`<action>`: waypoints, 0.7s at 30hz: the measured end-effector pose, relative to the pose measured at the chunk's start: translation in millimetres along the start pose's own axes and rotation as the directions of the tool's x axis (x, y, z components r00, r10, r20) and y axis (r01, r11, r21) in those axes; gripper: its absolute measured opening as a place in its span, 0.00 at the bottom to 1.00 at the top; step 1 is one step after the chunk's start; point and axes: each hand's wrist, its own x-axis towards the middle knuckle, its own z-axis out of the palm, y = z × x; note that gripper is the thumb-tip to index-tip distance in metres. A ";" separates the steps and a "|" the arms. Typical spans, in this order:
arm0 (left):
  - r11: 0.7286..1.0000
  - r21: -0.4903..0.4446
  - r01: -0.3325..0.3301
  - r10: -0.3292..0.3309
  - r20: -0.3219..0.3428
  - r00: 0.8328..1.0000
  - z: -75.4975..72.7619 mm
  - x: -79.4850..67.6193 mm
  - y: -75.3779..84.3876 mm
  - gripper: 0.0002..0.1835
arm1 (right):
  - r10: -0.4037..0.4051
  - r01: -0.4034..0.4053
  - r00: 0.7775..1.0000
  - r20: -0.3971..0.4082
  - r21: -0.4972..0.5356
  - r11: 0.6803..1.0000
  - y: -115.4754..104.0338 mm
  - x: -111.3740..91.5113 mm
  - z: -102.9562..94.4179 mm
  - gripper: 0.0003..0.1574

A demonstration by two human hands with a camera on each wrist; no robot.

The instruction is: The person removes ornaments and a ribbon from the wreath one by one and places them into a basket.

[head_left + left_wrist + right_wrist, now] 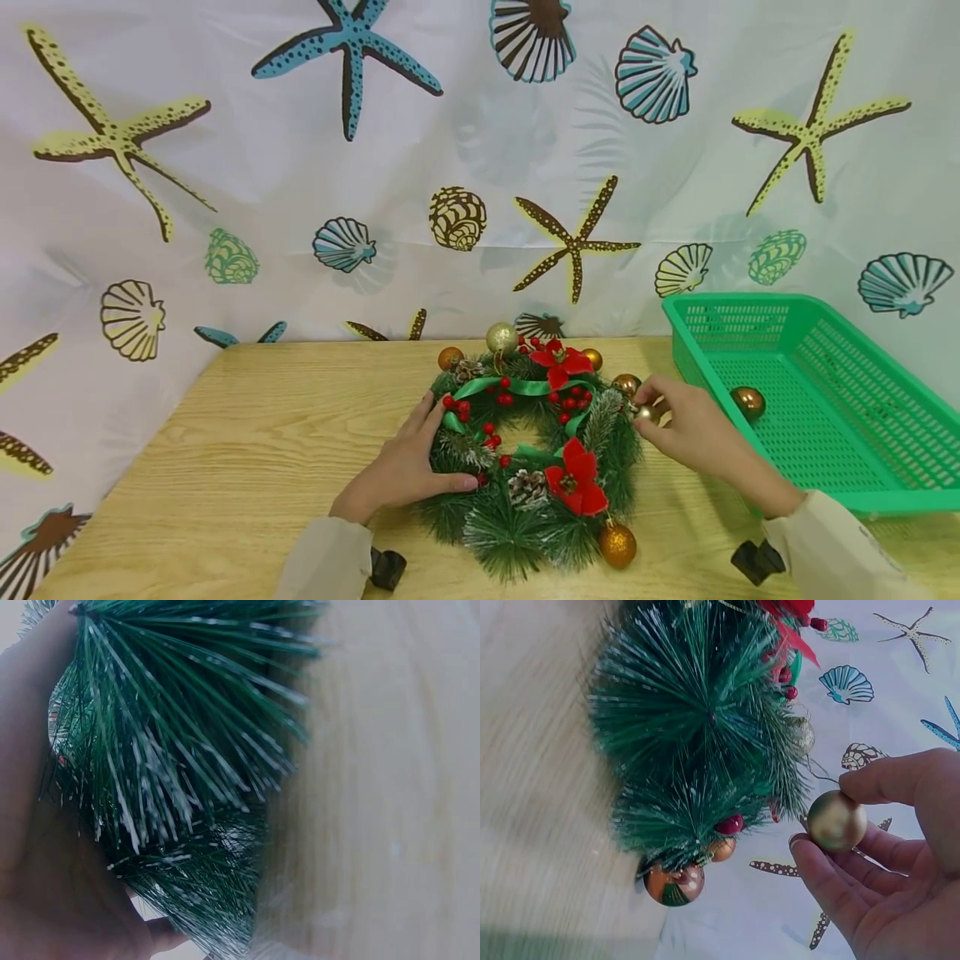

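Note:
A green Christmas wreath (pixel 510 525) lies on the table, trimmed with red flowers, berries, pinecones, green ribbon and several baubles. My left hand (pixel 405 467) holds its left side, thumb over the front and fingers along the outer edge. Green needles (pixel 172 727) fill much of the left wrist view and partly hide that hand. At the wreath's right side, my right hand (pixel 686 425) pinches a small gold bauble (pixel 838 820) between thumb and fingers. A thin loop of string (pixel 821 771) runs from it toward the greenery. Close by hangs a shiny copper bauble (pixel 675 885).
A green plastic basket (pixel 806 312) stands to the right, with a copper bauble (pixel 747 403) inside. Behind the wooden table (pixel 247 433) hangs a white cloth (pixel 285 175) printed with shells and starfish. An orange glitter bauble (pixel 617 545) sticks out at the wreath's near edge.

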 end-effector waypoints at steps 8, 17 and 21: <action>1.000 0.002 0.004 -0.004 0.001 1.000 -0.1 0.7 -0.2 0.61 | 0.004 -0.005 1.000 -0.014 -0.043 0.999 2.2 3.1 -13.0 0.07; 1.000 0.018 0.012 -0.012 0.001 1.000 0.1 1.7 0.3 0.61 | 0.049 -0.049 0.999 -0.005 -0.092 0.995 10.0 2.7 -37.7 0.07; 1.000 0.021 0.015 -0.015 0.000 1.000 0.2 2.0 0.5 0.61 | 0.040 -0.042 0.999 -0.014 -0.117 0.992 13.9 3.0 -48.4 0.08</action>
